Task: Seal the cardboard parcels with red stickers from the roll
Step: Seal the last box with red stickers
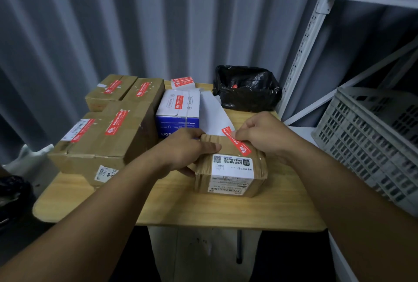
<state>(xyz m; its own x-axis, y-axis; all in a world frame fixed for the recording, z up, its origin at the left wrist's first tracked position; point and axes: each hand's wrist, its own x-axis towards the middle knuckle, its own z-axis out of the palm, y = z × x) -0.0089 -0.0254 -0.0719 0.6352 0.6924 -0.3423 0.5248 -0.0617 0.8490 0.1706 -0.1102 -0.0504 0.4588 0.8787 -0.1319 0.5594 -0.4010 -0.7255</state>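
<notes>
On desk [203,211], toward right edge, small cardboard parcel [230,168] sat with white label facing us. Our left hand [187,148] gripped its left side, fingers curled over top. Our right hand [267,134] pinched far end of red sticker [236,140] between thumb and forefinger; sticker lay diagonally across parcel top. At far edge stood sticker roll [182,83]. Along left edge we saw sealed parcels [108,132]; at far right corner, black bag [246,87].

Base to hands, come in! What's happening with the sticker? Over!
Left grip holds small parcel. Right grip pinches red sticker, slanted across parcel's top edge. Nothing in the way; sealed boxes sit apart, left.
</notes>
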